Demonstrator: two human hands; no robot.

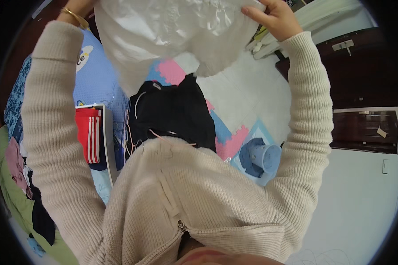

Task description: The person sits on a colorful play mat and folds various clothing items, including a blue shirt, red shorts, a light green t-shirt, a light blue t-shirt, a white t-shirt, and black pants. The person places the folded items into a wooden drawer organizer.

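Observation:
A shiny white garment (163, 26), seemingly a pair of shorts, hangs spread out across the top of the view. Its lower edges are slightly blurred. My right hand (274, 20) grips its upper right corner, thumb laid along the cloth. At the upper left, my left hand (77, 6) is cut off by the top edge beside the garment, so its fingers are hidden. Below the white garment lies a black garment (172, 108), with a pink hanger (170, 138) by its near edge.
On the left, a blue bedspread (93, 75) bears a box (108, 137) of folded clothes, including red ones with white stripes (93, 139). More clothes (17, 163) are piled farther left. Pink and blue foam mats (234, 141) and a light blue bucket (266, 158) are on the floor.

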